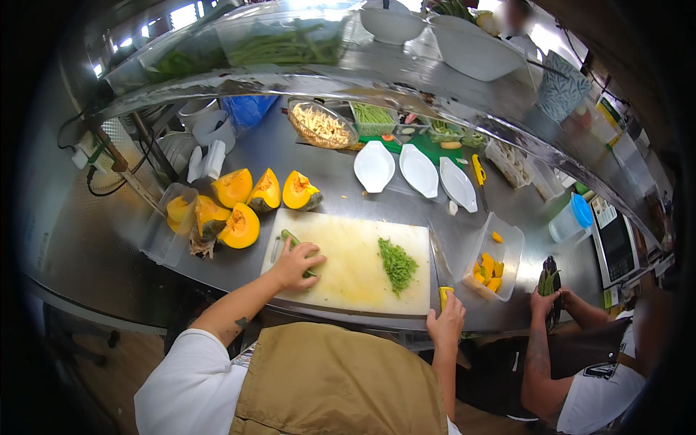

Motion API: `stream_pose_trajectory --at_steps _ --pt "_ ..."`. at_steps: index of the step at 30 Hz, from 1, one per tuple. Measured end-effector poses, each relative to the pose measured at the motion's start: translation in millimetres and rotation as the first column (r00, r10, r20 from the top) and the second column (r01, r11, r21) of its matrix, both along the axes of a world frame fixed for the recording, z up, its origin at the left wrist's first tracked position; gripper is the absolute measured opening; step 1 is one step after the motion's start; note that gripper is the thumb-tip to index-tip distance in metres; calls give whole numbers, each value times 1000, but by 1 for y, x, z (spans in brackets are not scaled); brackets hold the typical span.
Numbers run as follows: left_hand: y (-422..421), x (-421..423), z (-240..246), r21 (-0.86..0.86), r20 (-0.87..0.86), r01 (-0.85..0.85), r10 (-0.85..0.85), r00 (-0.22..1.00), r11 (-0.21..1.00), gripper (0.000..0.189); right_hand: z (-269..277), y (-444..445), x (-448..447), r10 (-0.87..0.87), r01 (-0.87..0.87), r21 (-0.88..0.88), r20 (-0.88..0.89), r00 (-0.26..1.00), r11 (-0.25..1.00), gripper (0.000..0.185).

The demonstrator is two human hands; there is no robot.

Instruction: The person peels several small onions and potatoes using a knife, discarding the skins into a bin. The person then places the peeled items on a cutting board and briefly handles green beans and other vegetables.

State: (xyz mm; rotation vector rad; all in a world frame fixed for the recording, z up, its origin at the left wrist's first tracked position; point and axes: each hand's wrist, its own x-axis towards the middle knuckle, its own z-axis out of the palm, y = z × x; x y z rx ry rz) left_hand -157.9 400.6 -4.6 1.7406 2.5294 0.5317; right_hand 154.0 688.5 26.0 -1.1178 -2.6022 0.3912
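A white cutting board [348,261] lies before me on a steel counter. My left hand [297,266] rests over a slim green vegetable [289,237] near the board's left end, fingers around its middle; its exact kind is unclear. Finely chopped greens [398,267] form a heap towards the board's right side. Just past the right edge, a long kitchen knife [441,255] points its blade away from me along the counter. My right hand [448,319] has its fingers on the knife's yellow handle, partly covering it.
Cut pumpkin wedges [238,225] sit at left beside a plastic tub [173,228]. Three white oval dishes [375,166] stand behind the board. At right are a container [492,261] of yellow pieces and a co-worker's hands [546,299] holding vegetables. A steel shelf [375,81] overhangs the counter.
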Motion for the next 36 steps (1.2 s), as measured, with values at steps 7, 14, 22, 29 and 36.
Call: stream_pose_trajectory --at_steps 7,14,22,29,36 --pt "-46 -22 15 24 44 16 -17 999 1000 43 -14 14 8 24 -24 -42 3 1000 999 64" --pt "-64 -44 27 51 140 -74 67 988 996 29 -27 25 -8 -3 3 5 4 1000 1000 50" --pt "-64 -39 25 163 155 -85 59 986 983 25 -38 31 -14 -30 30 -9 -123 992 1000 40" --pt "-52 -30 2 401 49 -210 208 977 892 24 -33 16 -12 -37 1 -136 -266 963 991 38" --pt "-21 -10 0 323 42 -162 157 987 932 20 18 -21 -4 -131 31 -325 -292 947 945 34"
